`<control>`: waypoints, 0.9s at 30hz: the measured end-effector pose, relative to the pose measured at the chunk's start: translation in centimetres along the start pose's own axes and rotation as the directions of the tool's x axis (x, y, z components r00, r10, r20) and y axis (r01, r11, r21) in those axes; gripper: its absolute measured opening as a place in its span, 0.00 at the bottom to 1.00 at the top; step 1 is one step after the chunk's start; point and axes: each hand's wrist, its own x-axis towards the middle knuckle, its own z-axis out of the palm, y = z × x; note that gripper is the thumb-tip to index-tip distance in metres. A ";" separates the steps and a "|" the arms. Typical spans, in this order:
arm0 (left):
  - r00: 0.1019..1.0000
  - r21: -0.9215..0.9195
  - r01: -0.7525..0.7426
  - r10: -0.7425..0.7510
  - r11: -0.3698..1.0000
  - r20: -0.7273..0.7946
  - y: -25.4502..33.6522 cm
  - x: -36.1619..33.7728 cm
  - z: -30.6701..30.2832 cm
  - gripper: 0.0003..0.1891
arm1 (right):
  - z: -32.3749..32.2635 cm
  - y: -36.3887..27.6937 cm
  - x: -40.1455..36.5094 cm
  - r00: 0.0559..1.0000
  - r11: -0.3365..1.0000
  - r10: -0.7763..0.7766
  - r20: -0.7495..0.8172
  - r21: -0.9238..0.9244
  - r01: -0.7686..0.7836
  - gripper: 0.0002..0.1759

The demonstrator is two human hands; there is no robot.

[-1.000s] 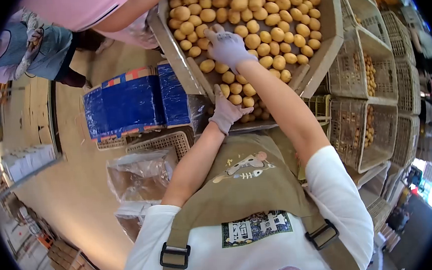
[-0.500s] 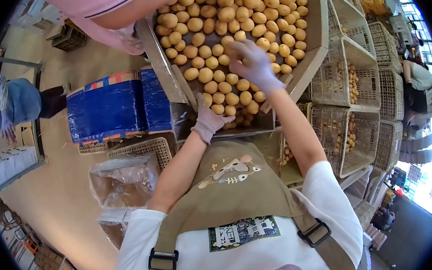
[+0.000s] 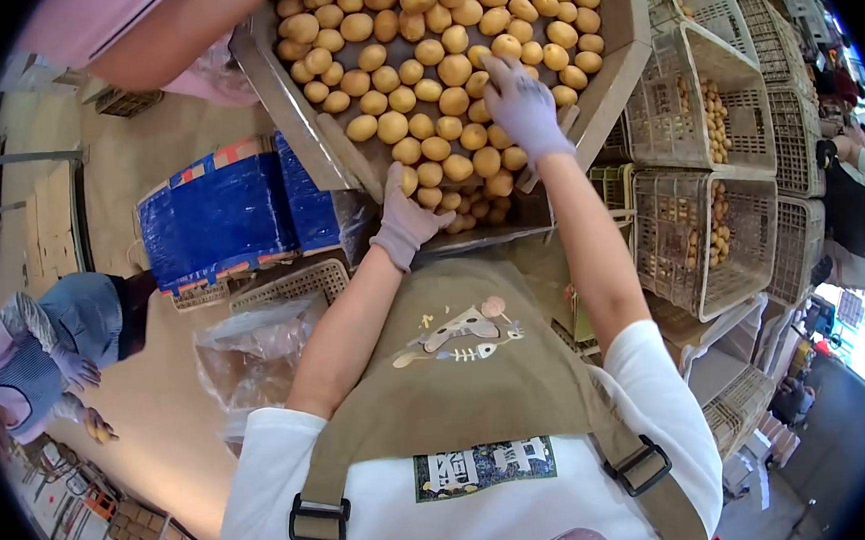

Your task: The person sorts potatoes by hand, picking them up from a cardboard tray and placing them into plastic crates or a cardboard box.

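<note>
Many small, round, yellow-brown potatoes (image 3: 454, 70) lie on a grey sloping tray (image 3: 613, 97) in front of me. My right hand (image 3: 524, 113), in a pale glove, reaches over the right part of the tray. Its fingers stretch forward and touch the potatoes there. My left hand (image 3: 407, 222), gloved too, is at the tray's narrow near mouth, with thumb and fingers apart beside the potatoes. Just below that mouth, more potatoes (image 3: 478, 209) lie in a container, partly hidden by my left hand and the apron.
Plastic crates (image 3: 706, 241), some holding potatoes, are stacked at right. At left are a blue wrapped stack (image 3: 218, 220) and a plastic-lined crate (image 3: 258, 357). A person in pink (image 3: 136, 40) is close at upper left; another person (image 3: 70, 325) bends farther left.
My right hand has moved slightly right on the tray, its fingers now reaching forward. My left hand stays at the mouth. The view has shifted, and the person at far left now bends lower.
</note>
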 end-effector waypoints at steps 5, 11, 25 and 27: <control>1.000 0.083 0.021 -0.020 0.996 -0.017 0.0 0.2 -1.2 0.35 | 1.1 -1.8 5.1 0.938 0.949 0.186 0.292 -0.300 -0.095 0.30; 0.993 0.041 -0.061 0.064 0.997 -0.096 -0.7 1.0 -1.4 0.40 | 2.2 -0.4 2.8 0.960 0.989 0.112 0.258 -0.127 -0.082 0.25; 0.992 -0.147 -0.019 0.037 0.989 0.121 -1.7 0.9 1.1 0.35 | -6.5 7.1 -12.4 0.865 0.989 0.109 -0.489 0.140 -0.045 0.22; 0.988 -0.101 -0.008 0.024 0.995 0.150 -1.5 0.9 1.1 0.33 | -3.5 4.1 -11.0 0.900 0.988 -0.153 -0.409 -0.080 0.131 0.19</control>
